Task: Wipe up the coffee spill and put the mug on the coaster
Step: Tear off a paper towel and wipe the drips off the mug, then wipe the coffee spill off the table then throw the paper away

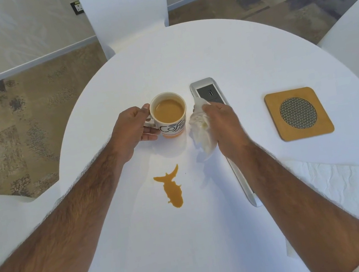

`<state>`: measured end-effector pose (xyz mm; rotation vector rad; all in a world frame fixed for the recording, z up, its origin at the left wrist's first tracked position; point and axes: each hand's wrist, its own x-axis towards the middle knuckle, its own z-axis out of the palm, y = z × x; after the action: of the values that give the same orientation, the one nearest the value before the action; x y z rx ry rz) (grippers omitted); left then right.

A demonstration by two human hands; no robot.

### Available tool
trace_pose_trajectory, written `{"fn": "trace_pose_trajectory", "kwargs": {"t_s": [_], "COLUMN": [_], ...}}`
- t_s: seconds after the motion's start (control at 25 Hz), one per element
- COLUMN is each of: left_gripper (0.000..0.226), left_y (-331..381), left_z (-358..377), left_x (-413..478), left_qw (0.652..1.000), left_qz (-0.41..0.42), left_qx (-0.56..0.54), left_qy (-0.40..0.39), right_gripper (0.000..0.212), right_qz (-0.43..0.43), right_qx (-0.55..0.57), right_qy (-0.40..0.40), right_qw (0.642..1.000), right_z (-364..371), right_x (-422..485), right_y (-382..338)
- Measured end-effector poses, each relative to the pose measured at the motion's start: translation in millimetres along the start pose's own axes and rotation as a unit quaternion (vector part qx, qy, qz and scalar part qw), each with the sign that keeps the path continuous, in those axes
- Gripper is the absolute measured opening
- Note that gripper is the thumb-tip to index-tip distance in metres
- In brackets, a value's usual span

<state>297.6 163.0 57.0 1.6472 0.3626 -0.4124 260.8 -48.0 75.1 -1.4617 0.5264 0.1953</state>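
Two grips clenched: left hand [131, 131] on mug [170, 113], perhaps lifted; right hand [223, 124] on tissue [201, 132]; coaster [299, 114] near table's [207, 49] edge.

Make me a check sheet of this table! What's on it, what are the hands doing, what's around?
Surface: round white table, coffee spill near the front, unwiped.
Job's things: mug of coffee, away from the coaster; coaster to the right, nothing on it; crumpled tissue.
Clutter: silver socket panel; flat paper napkin.
Hands: left hand holds the mug handle; right hand grips the tissue.
Cables: nothing seen.
Surroundings: white chairs, patterned floor, wall socket.
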Motion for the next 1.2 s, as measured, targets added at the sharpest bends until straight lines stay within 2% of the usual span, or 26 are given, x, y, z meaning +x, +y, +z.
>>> {"fn": "trace_pose_trajectory", "kwargs": {"t_s": [0.08,0.16,0.2,0.24,0.28,0.32,0.4,0.44,0.52,0.72,0.8,0.88,0.96,1.12,1.2], "left_gripper": [0.036,0.039,0.037,0.034,0.029,0.028,0.055,0.068,0.073,0.017,0.008,0.009,0.002,0.041,0.047], "left_y": [2.5,2.4,0.9,0.3,0.0,-2.7,-5.5,-9.8,-18.8,-23.5,-25.0,-27.0,-24.3,-21.7,-24.0], "left_z": [-4.8,-14.8,-17.7,-14.6,-3.9,11.0,39.8,48.0,54.6,47.4,35.7,20.4,9.5,11.2,8.8], "left_x": [-5.9,-20.0,-31.4,-48.0,-69.6,-92.3,-130.7,-140.5,-145.5,-143.6,-143.3,-141.8,-142.1,-143.3,-144.0], "left_qw": [0.996,0.967,0.952,0.953,0.969,0.989,0.996,0.991,0.99,0.986,0.981,0.975,0.967,0.964,0.961], "left_qz": [0.009,0.058,0.086,0.102,0.094,0.053,-0.067,-0.1,-0.099,-0.049,-0.059,-0.063,-0.06,-0.048,-0.038], "left_qx": [0.062,0.132,0.13,0.104,0.052,0.0,-0.044,-0.046,-0.064,-0.16,-0.18,-0.208,-0.244,-0.261,-0.272], "left_qy": [0.058,0.208,0.262,0.266,0.223,0.14,-0.033,-0.076,-0.078,0.01,0.037,0.053,0.039,-0.014,-0.018], "right_gripper": [0.024,0.035,0.041,0.043,0.044,0.042,0.041,0.041,0.04,0.024,0.023,0.024,0.023,0.026,0.041], "right_qz": [0.002,0.021,0.045,0.075,0.103,0.127,0.15,0.149,0.125,0.065,0.068,0.068,0.061,0.086,0.096], "right_qx": [0.042,0.103,0.143,0.183,0.223,0.256,0.288,0.288,0.265,0.086,0.07,0.084,0.111,0.112,0.093], "right_qy": [0.005,-0.013,-0.024,-0.036,-0.047,-0.066,-0.105,-0.116,-0.118,-0.079,-0.061,-0.054,-0.06,-0.136,-0.157], "right_qw": [0.999,0.994,0.988,0.98,0.968,0.956,0.94,0.939,0.949,0.991,0.993,0.993,0.99,0.981,0.979], "right_z": [-18.4,-35.1,-41.3,-45.1,-46.0,-44.4,-34.4,-28.1,-18.3,-16.6,-22.9,-30.2,-35.5,-33.7,-32.8], "right_x": [-9.3,-22.3,-28.5,-36.3,-43.6,-51.8,-68.6,-75.6,-84.2,-90.4,-89.4,-88.1,-89.0,-95.7,-96.8], "right_y": [2.7,5.4,7.3,8.1,9.2,8.8,9.3,11.8,19.2,20.0,19.9,17.9,11.8,7.1,8.4]}}
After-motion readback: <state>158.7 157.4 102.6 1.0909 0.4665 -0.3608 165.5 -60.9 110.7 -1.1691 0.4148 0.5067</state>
